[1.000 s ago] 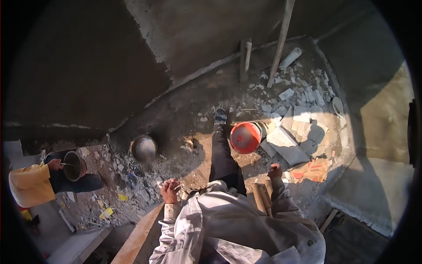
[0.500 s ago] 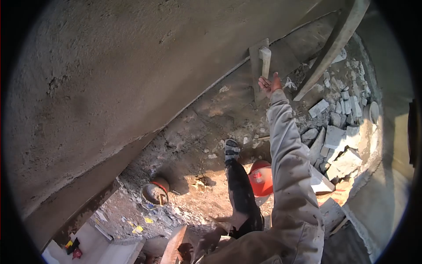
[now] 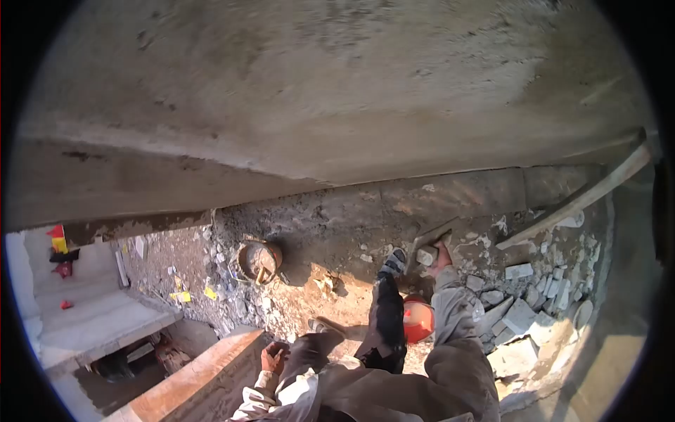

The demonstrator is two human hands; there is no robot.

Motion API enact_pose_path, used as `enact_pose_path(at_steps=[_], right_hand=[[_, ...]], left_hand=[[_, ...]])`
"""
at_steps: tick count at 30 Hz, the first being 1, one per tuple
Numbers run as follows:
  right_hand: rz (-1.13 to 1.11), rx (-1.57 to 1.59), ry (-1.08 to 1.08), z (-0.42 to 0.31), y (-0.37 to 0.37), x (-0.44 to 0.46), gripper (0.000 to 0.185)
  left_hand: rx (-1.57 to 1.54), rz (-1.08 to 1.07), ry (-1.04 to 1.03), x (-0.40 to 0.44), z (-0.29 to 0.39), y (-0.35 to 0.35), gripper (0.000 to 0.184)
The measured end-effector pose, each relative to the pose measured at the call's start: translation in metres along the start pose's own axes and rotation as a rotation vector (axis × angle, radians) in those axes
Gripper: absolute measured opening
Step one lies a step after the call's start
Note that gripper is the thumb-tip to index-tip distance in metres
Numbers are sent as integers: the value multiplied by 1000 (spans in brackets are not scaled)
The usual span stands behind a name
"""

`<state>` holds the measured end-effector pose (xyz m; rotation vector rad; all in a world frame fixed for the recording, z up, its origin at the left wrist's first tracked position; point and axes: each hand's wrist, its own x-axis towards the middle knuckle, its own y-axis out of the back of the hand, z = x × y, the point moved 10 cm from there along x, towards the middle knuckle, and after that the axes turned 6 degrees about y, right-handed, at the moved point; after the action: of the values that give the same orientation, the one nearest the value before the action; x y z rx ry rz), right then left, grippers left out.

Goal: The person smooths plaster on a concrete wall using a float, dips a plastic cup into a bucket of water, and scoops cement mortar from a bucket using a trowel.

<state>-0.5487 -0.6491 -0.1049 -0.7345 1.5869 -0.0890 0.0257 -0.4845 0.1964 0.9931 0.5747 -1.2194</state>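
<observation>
My right hand (image 3: pixel 441 260) is closed round the handle of a flat hand float (image 3: pixel 436 233), held low over the ground by the wall's foot. The float's pale handle end (image 3: pixel 425 255) shows beside my fingers. At the lower left, my left hand (image 3: pixel 273 357) hangs near my dark trouser leg, its fingers loosely bent and apart, with nothing visible in it. A red bucket (image 3: pixel 418 320) stands between my leg and my right sleeve, partly hidden.
A bucket of grey mix (image 3: pixel 260 261) with a handle sticking out stands left of my feet. A long wooden pole (image 3: pixel 576 200) leans at the right. Broken slabs (image 3: pixel 519 318) lie below it. Near my left hand is a brick-edged ledge (image 3: pixel 193 380). A plastered wall (image 3: pixel 337 91) spans the top.
My right hand reached forward to the float, took hold of it and brought it away from the wall. The view turned and lowered; the co-worker at the left has left it.
</observation>
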Motion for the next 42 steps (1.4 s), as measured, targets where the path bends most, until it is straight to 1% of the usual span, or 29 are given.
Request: enact_pose_path(at_steps=[1,2,3,5,6,7,9,10,12,13,14,17,18,19,20,21,23,25,26,28,29,31,32,34,35,37,38,40,42], right_hand=[[-58,-62,-81,29,-29,-49,32],[-59,-183,-98,53,-46,-85,30],[-53,-298,-101,73,-64,-121,28],[-34,-565,-241,120,-116,-213,24],[-74,-645,-306,148,-112,-219,23],[-80,-854,-235,159,-151,-268,21],[-224,-942,-223,198,-158,-274,18],[-255,-970,-237,212,-170,-290,25],[-323,-913,-207,234,-256,-360,24],[-345,-870,-201,251,-287,-387,24],[-398,-811,-303,263,-302,-387,31],[-620,-1371,-16,286,-388,-406,44],[-626,-1648,89,291,-415,-403,47],[-630,-1920,199,298,-444,-397,50],[-630,-2186,317,304,-471,-389,53],[-828,-2427,577,312,-505,-372,53],[-1314,-2782,1182,340,-553,-329,53],[-1203,-3229,953,380,-600,-293,51],[-1119,-3449,805,394,-619,-274,49],[-1224,-3476,887,410,-648,-159,46],[-1270,-3494,893,415,-655,-111,45],[-1205,-3539,802,449,-678,-68,41],[-1166,-3546,782,476,-693,-47,39],[-1206,-3532,729,519,-696,8,39],[-1219,-3527,704,537,-695,35,40],[-1257,-3502,711,583,-702,76,39],[-1277,-3488,720,609,-702,97,39],[-1246,-3455,813,658,-708,128,39],[-1216,-3413,864,707,-718,151,38]], left_hand=[[-69,41,-18,-16,13,9,10],[1,146,-33,-32,28,24,9],[-215,170,-77,-27,1,49,11],[-344,227,-142,-48,6,83,4],[-397,249,-106,-41,-24,106,3],[-454,264,-76,-30,-52,126,3],[-595,344,-153,-43,-79,165,5],[-639,403,-143,-52,-93,184,5],[-770,492,-141,-70,-132,214,6],[-867,520,-77,-77,-164,221,8],[-960,542,-9,-81,-194,221,9],[-1115,599,250,-74,-292,191,9],[-1139,606,365,-74,-320,170,9],[-1159,611,480,-75,-349,148,10],[-799,584,441,-62,-379,133,9],[-442,541,392,-45,-410,108,9],[16,498,358,-46,-401,73,8],[223,526,402,-68,-358,61,7],[-187,637,553,-84,-364,48,7],[-1020,844,818,-106,-365,5,6],[-1166,887,805,-117,-337,0,6],[-1443,978,766,-140,-268,1,8],[-1243,973,888,-149,-253,1,9],[-1190,1003,879,-154,-218,-9,7],[-1130,952,851,-155,-201,-12,4],[-1231,1007,822,-156,-181,-37,5],[-1244,957,864,-157,-176,-53,5],[-1331,1034,857,-159,-157,-69,2],[-1284,1018,917,-158,-155,-100,7]])
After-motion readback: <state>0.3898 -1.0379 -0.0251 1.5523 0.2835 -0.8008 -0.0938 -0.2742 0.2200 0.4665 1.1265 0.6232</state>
